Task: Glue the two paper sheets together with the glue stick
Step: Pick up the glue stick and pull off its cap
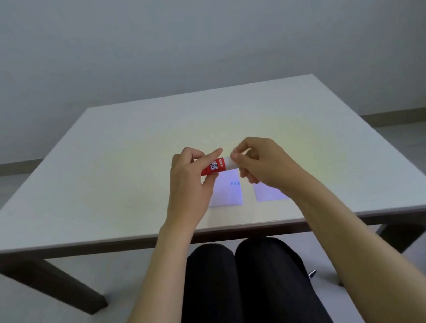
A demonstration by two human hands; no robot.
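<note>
A red glue stick (214, 167) with white lettering is held level above the table, a little beyond the papers. My left hand (191, 180) grips its red body. My right hand (260, 163) pinches the white cap (229, 162) at its right end; the cap still sits on the tube. Two small white paper sheets lie side by side near the table's front edge: the left sheet (228, 193) bears small blue marks, and the right sheet (267, 194) is partly hidden under my right wrist.
The white table (99, 177) stretches wide to the left, right and back, with dark legs below. My knees in dark trousers (239, 280) show under the front edge. A small metal object (312, 274) lies on the floor at the right.
</note>
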